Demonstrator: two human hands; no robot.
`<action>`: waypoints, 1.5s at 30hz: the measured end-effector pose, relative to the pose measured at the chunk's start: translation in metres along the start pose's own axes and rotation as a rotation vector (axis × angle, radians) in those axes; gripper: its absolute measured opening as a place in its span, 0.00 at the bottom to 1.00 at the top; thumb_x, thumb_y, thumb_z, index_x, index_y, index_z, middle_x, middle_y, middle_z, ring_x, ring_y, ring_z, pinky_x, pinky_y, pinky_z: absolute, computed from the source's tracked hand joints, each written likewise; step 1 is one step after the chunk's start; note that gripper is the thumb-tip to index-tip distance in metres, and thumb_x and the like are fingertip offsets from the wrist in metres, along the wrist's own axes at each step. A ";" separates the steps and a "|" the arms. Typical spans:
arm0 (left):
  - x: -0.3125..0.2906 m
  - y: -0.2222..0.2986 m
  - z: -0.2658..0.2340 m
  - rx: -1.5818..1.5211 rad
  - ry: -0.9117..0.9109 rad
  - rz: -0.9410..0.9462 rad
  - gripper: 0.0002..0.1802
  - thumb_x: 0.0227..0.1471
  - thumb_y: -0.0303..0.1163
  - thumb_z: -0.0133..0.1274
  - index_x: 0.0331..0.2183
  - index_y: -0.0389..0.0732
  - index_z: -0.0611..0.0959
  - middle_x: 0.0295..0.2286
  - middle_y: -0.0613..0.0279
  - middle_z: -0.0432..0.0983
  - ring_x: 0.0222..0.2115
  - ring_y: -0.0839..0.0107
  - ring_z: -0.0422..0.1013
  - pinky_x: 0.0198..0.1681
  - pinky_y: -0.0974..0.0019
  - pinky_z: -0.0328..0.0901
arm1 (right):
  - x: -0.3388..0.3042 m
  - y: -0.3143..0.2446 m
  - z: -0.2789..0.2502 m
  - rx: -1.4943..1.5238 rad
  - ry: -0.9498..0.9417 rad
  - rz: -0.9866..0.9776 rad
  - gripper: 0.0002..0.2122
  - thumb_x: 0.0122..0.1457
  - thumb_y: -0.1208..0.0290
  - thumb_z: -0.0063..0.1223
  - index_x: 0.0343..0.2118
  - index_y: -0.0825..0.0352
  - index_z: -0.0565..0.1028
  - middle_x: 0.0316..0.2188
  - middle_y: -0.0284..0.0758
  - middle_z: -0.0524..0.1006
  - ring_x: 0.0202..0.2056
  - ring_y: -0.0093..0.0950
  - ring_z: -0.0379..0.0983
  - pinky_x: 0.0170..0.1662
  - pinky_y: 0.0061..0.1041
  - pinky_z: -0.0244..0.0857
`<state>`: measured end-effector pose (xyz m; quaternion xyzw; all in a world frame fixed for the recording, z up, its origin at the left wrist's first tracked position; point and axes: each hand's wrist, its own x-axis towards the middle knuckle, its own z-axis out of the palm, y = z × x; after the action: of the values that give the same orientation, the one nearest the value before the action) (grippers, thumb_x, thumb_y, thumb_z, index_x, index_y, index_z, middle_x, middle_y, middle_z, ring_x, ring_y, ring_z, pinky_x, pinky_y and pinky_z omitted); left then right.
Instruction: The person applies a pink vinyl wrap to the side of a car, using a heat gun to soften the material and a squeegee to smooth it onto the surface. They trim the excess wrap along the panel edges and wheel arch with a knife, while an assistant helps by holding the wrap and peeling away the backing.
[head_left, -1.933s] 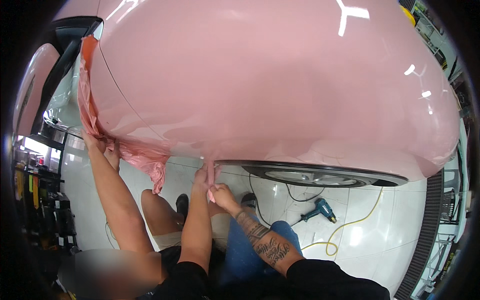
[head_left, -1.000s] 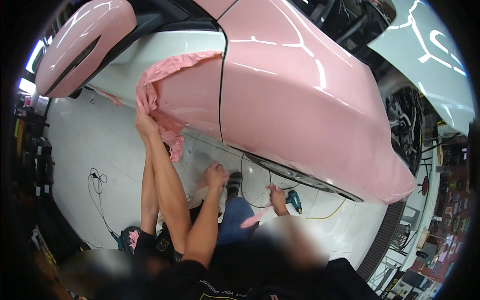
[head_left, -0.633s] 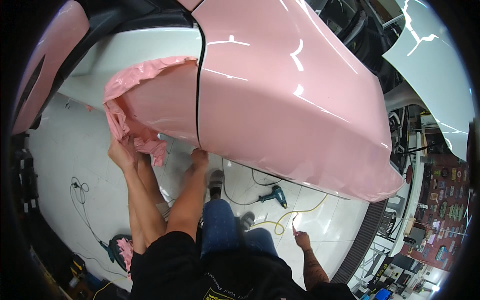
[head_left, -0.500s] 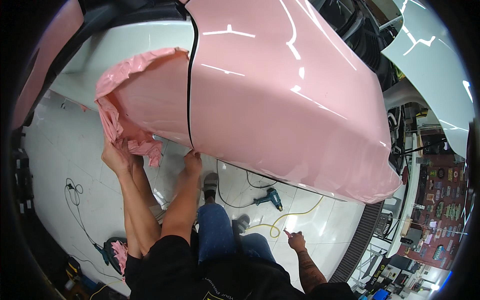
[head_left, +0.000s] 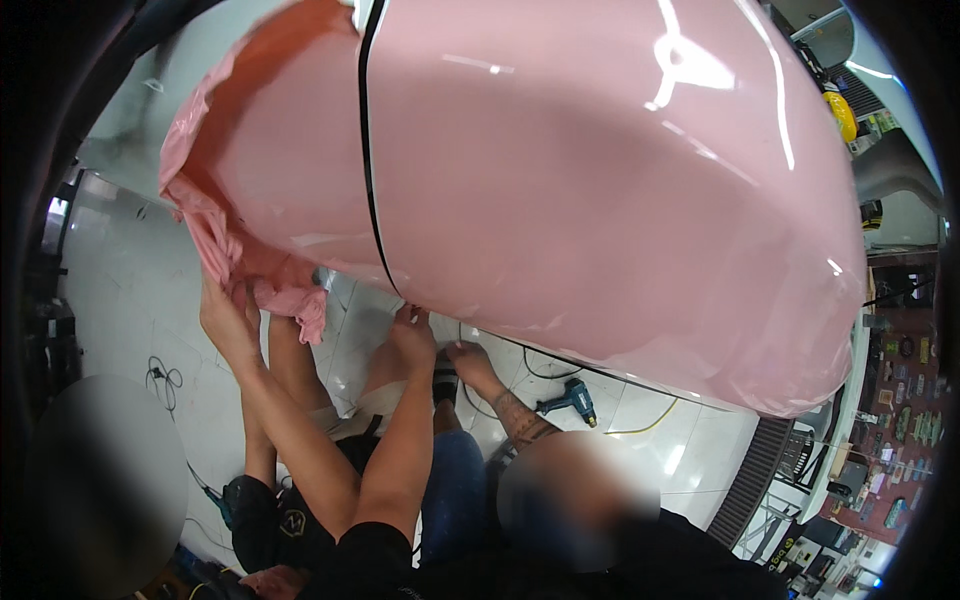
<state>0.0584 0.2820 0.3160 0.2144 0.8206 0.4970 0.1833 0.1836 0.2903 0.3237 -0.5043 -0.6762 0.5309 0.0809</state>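
Observation:
My left hand (head_left: 412,330) is closed, fingers pinched at the lower edge of the glossy pink car panel (head_left: 600,180), near the foot of the black panel gap (head_left: 368,150). What it pinches is too small to make out. Just right of it, lower down, is my tattooed right hand (head_left: 467,360), fingers curled; anything inside is hidden. To the left, a co-worker's hands (head_left: 228,325) grip a bunched sheet of pink wrap film (head_left: 290,300). That film peels away from the adjoining panel in a loose, wrinkled fold, with pale bodywork (head_left: 130,110) beyond it.
A teal heat gun (head_left: 570,403) lies on the tiled floor (head_left: 650,450), near a yellow cord (head_left: 645,425). The co-worker crouches close at my left, bare legs (head_left: 290,365) under the panel. A looped black cable (head_left: 165,380) lies farther left. Shelving and a maroon display board (head_left: 905,420) stand right.
My right hand has come up and left from over the floor to beside my left hand. My left hand stays at the panel edge. The view has moved closer to the panel.

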 end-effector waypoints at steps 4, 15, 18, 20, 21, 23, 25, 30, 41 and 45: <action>-0.004 0.003 0.010 -0.101 0.001 -0.075 0.10 0.51 0.27 0.52 0.36 0.31 0.80 0.31 0.48 0.78 0.31 0.57 0.74 0.37 0.61 0.67 | 0.040 0.051 0.026 0.120 -0.123 -0.115 0.09 0.55 0.69 0.45 0.22 0.68 0.71 0.24 0.31 0.72 0.27 0.22 0.70 0.32 0.21 0.61; 0.013 -0.026 -0.004 0.071 0.021 0.518 0.03 0.47 0.21 0.49 0.29 0.36 0.75 0.23 0.48 0.73 0.25 0.48 0.70 0.30 0.58 0.64 | -0.056 0.087 -0.030 0.584 -0.193 0.489 0.09 0.60 0.65 0.44 0.39 0.63 0.73 0.31 0.28 0.77 0.35 0.21 0.73 0.41 0.28 0.63; 0.005 -0.024 -0.010 0.062 -0.033 0.522 0.04 0.47 0.20 0.48 0.29 0.35 0.75 0.23 0.47 0.73 0.25 0.49 0.70 0.30 0.59 0.64 | -0.097 0.136 -0.042 0.604 -0.167 0.516 0.10 0.60 0.65 0.46 0.40 0.64 0.73 0.32 0.28 0.77 0.35 0.21 0.73 0.40 0.27 0.64; -0.006 -0.032 -0.010 0.168 -0.076 0.623 0.04 0.47 0.20 0.47 0.28 0.35 0.76 0.23 0.47 0.72 0.25 0.50 0.70 0.30 0.59 0.64 | -0.125 0.160 -0.051 0.612 -0.146 0.544 0.11 0.60 0.65 0.45 0.40 0.65 0.74 0.32 0.29 0.77 0.36 0.22 0.73 0.40 0.27 0.64; -0.018 -0.042 -0.011 0.257 -0.119 0.717 0.04 0.48 0.20 0.46 0.28 0.34 0.76 0.23 0.46 0.72 0.25 0.50 0.70 0.31 0.58 0.64 | -0.139 0.171 -0.055 0.634 -0.130 0.541 0.11 0.60 0.65 0.45 0.40 0.66 0.74 0.32 0.29 0.77 0.36 0.22 0.73 0.40 0.27 0.65; -0.066 -0.056 0.002 0.284 -0.335 0.828 0.04 0.49 0.23 0.46 0.27 0.34 0.76 0.23 0.46 0.72 0.25 0.48 0.70 0.32 0.56 0.64 | -0.169 0.194 -0.068 0.691 -0.072 0.545 0.11 0.60 0.66 0.45 0.40 0.66 0.74 0.33 0.30 0.77 0.36 0.22 0.73 0.40 0.26 0.65; -0.083 -0.080 0.003 0.228 -0.344 0.683 0.07 0.51 0.27 0.48 0.27 0.33 0.77 0.23 0.45 0.72 0.26 0.46 0.70 0.32 0.54 0.64 | -0.196 0.210 -0.074 0.685 -0.068 0.616 0.11 0.60 0.66 0.45 0.40 0.66 0.74 0.33 0.32 0.77 0.36 0.23 0.74 0.39 0.25 0.66; -0.027 -0.056 -0.008 0.383 -0.094 0.429 0.16 0.52 0.37 0.54 0.31 0.31 0.78 0.24 0.43 0.73 0.25 0.49 0.70 0.30 0.56 0.63 | -0.227 0.252 -0.100 0.702 -0.067 0.609 0.12 0.59 0.67 0.44 0.42 0.67 0.73 0.33 0.34 0.78 0.34 0.24 0.74 0.38 0.24 0.66; 0.032 -0.029 -0.020 0.174 -0.390 0.483 0.11 0.54 0.30 0.49 0.32 0.30 0.78 0.22 0.52 0.75 0.22 0.66 0.71 0.29 0.66 0.65 | -0.246 0.270 -0.069 0.693 -0.062 0.758 0.13 0.62 0.65 0.43 0.41 0.68 0.73 0.32 0.35 0.78 0.33 0.24 0.74 0.36 0.23 0.67; 0.029 -0.032 -0.018 0.188 -0.389 0.577 0.10 0.56 0.28 0.46 0.31 0.31 0.78 0.24 0.53 0.75 0.23 0.65 0.71 0.29 0.66 0.65 | -0.225 0.262 -0.056 0.656 -0.093 0.743 0.12 0.61 0.65 0.44 0.39 0.68 0.74 0.31 0.34 0.77 0.31 0.23 0.74 0.34 0.20 0.67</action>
<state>0.0188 0.2709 0.2929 0.5437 0.7181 0.4006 0.1678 0.4836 0.1342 0.2334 -0.6349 -0.2508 0.7306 0.0103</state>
